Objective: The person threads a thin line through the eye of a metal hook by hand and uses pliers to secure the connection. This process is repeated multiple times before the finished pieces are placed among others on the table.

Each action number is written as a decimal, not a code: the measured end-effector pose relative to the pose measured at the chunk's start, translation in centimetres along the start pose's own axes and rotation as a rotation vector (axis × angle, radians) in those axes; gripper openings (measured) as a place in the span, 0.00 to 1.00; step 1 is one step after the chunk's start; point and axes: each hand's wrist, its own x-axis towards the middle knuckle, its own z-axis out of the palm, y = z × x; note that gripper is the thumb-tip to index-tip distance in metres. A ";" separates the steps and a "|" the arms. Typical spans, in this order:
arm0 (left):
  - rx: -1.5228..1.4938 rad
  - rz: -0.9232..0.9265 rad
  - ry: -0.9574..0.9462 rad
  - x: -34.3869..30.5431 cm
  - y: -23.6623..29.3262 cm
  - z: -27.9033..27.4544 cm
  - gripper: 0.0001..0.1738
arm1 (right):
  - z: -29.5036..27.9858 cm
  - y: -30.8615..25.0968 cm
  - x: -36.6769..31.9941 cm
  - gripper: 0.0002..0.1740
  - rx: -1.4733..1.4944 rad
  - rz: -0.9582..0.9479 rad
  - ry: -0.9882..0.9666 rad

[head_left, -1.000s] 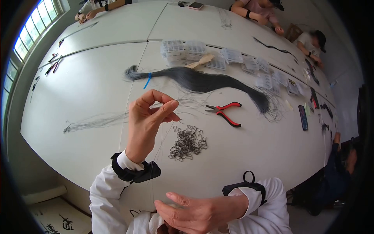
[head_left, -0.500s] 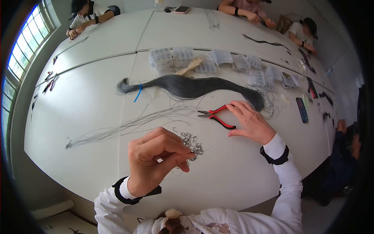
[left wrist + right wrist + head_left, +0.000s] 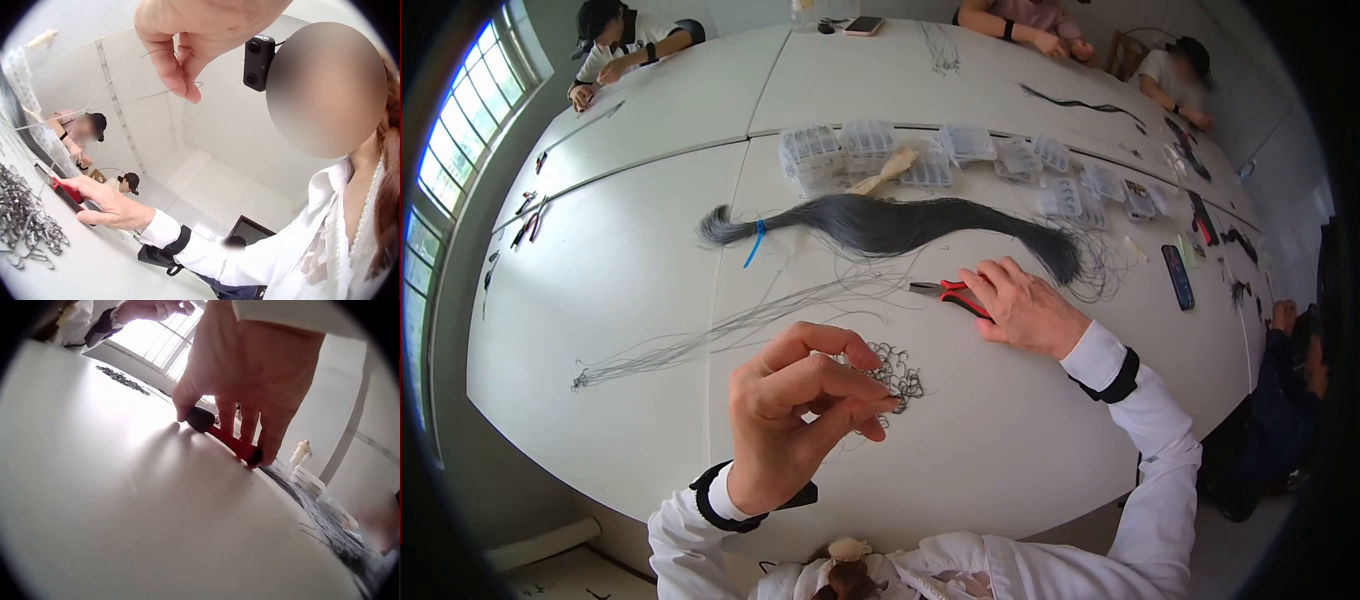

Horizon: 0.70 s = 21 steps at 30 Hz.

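On the table point(image 3: 620, 290), metal hooks point(image 3: 895, 375) lie near the pliers point(image 3: 945, 292).
Your right hand point(image 3: 1025, 305) grips those pliers; your left hand point(image 3: 800, 410) pinches a strand point(image 3: 125, 100).

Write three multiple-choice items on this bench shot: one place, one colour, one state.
1. Where is the right hand?
A. On the red-handled pliers
B. In the person's lap
C. Raised beside the head

2. What colour is the tie round the hair bundle?
A. Red
B. Blue
C. Yellow

3. What state is the left hand in?
A. Lying flat, palm down
B. Closed in an empty fist
C. Raised, pinching a thin strand

Answers:
1 A: its fingers curl round the red handles.
2 B: a blue strip binds the bundle near its left end.
3 C: thumb and fingertips meet on the strand above the table.
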 end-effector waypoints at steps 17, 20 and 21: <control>-0.427 -0.341 -0.112 0.3 0.2 -1.6 0.04 | -5.3 -4.0 -4.3 0.28 1.621 0.108 -0.424; -0.443 -0.356 -0.108 0.3 0.4 -1.5 0.04 | -5.2 -4.0 -4.2 0.28 1.612 0.107 -0.432; -0.446 -0.366 -0.045 0.4 0.6 -1.1 0.05 | -5.2 -4.0 -4.2 0.28 1.617 0.103 -0.434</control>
